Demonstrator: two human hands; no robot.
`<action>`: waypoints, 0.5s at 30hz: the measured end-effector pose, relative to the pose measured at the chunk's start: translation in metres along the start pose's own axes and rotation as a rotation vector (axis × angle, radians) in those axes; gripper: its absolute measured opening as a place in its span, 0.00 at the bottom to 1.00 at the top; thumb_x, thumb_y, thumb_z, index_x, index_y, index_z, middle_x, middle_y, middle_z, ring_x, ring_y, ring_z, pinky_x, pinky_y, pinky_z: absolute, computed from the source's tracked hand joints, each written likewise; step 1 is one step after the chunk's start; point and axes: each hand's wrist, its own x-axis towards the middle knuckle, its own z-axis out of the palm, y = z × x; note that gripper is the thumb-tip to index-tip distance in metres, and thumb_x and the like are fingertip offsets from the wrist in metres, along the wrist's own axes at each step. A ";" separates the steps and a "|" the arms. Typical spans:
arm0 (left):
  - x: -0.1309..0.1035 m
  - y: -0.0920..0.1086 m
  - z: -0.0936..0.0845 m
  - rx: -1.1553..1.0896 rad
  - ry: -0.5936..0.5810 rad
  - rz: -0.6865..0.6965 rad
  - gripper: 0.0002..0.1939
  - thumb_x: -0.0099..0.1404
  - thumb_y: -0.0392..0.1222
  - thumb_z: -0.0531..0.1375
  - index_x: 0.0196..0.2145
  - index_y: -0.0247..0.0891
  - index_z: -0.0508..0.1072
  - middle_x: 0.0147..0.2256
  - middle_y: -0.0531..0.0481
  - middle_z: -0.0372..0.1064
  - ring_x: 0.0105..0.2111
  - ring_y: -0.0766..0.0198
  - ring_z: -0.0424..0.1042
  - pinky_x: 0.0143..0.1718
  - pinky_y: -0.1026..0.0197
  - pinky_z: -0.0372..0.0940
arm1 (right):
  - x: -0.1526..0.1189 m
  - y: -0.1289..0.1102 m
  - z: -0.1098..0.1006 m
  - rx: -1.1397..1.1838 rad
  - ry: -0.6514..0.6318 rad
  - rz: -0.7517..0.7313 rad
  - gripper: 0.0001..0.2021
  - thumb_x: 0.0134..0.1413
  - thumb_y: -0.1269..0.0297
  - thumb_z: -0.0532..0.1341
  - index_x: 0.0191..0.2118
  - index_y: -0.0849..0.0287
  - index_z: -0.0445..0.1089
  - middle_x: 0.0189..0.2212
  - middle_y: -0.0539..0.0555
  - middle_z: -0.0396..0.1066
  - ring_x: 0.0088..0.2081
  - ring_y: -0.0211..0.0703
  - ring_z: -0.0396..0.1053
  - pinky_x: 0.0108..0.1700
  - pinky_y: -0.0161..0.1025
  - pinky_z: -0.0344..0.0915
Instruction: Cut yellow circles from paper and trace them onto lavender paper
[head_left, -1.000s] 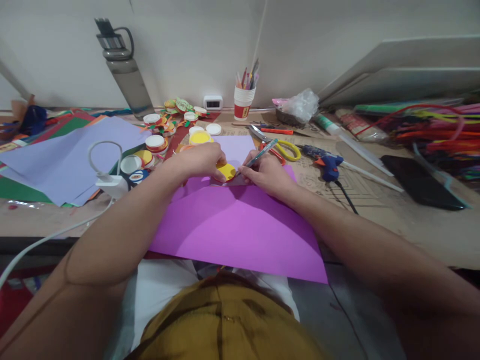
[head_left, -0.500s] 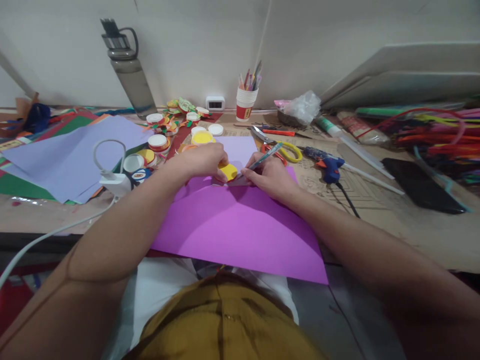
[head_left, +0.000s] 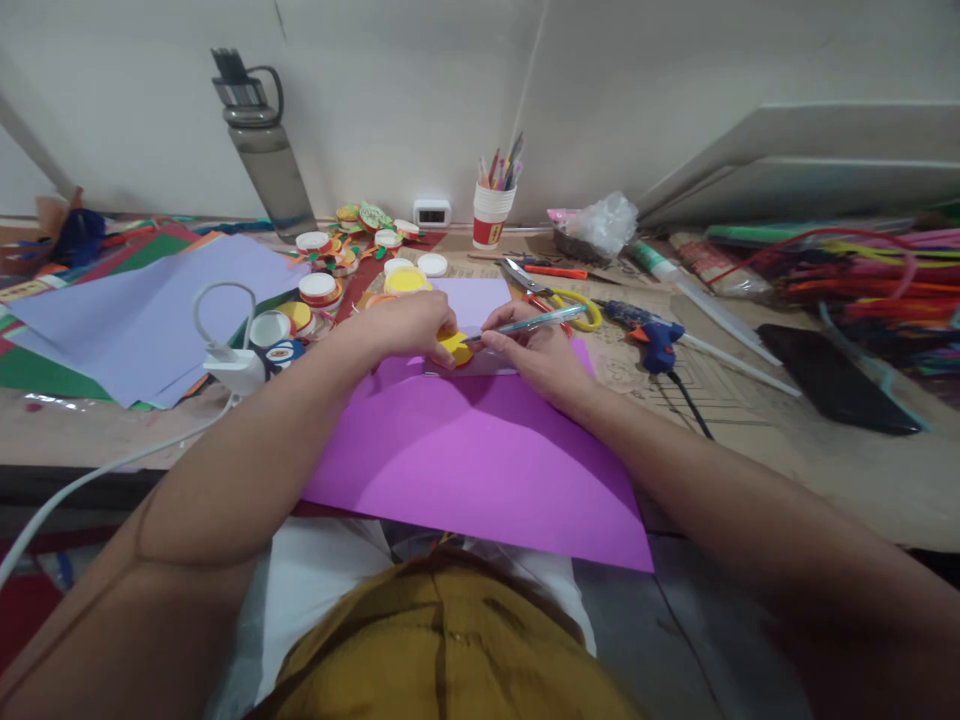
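Note:
My left hand (head_left: 416, 325) is closed on a small round yellow disc (head_left: 457, 350), its thumb and fingers pressing the left side. The disc rests on a pale lilac sheet (head_left: 480, 296), which lies over a larger bright purple sheet (head_left: 480, 460). In my right hand (head_left: 540, 345) is a slim, bluish clear-barrelled pen (head_left: 547, 319). Its tip meets the right edge of the disc, or comes very close to it; I cannot tell which. Behind my left hand sits a round piece with a yellow top (head_left: 406, 281).
Scissors with yellow handles (head_left: 577, 308) and a blue glue gun (head_left: 658, 342) lie to the right, near a black phone (head_left: 836, 380). Left are lilac sheets (head_left: 165, 310), a white plug (head_left: 234, 370) and a tilted bottle (head_left: 274, 170). A paper cup of pens (head_left: 492, 215) stands behind.
The pen has swung from a steeper slant to lying flatter, and its tip has moved up along the disc's right edge. My left hand keeps its grip on the disc.

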 end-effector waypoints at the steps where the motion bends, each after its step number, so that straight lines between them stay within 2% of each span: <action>1: 0.000 -0.001 0.000 -0.001 0.002 0.000 0.19 0.52 0.51 0.63 0.39 0.38 0.79 0.34 0.47 0.71 0.34 0.61 0.68 0.32 0.62 0.55 | 0.000 0.001 0.001 -0.011 -0.016 -0.010 0.08 0.54 0.58 0.62 0.34 0.56 0.66 0.31 0.51 0.72 0.34 0.40 0.70 0.36 0.38 0.66; 8: -0.003 -0.009 0.002 -0.090 -0.004 0.069 0.17 0.51 0.51 0.64 0.37 0.40 0.79 0.34 0.49 0.72 0.36 0.61 0.68 0.34 0.63 0.57 | 0.001 0.007 0.004 0.014 -0.035 0.041 0.08 0.53 0.58 0.62 0.33 0.57 0.66 0.30 0.51 0.72 0.33 0.41 0.71 0.35 0.38 0.66; 15: -0.003 -0.009 0.002 -0.101 -0.014 0.044 0.19 0.49 0.46 0.66 0.40 0.40 0.78 0.38 0.49 0.73 0.36 0.62 0.68 0.34 0.64 0.56 | -0.001 0.005 0.005 0.063 -0.038 0.024 0.08 0.54 0.58 0.62 0.33 0.57 0.66 0.31 0.52 0.73 0.36 0.43 0.73 0.37 0.39 0.66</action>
